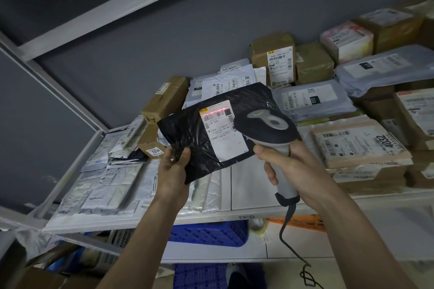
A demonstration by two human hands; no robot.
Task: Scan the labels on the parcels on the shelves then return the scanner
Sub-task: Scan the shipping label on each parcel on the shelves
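The left hand (175,170) pinches the lower corner of a black parcel (206,134), holding it tilted above the shelf (249,199). The right hand (288,166) has its fingers (270,172) curled round the scanner (270,129) handle — a red line lies across the white label (223,130). Boxes and grey mailers crowd the shelf behind.

Black poly parcel (187,134) tilted above shelf, red line on white label (222,129); grey scanner (270,129) aimed there.
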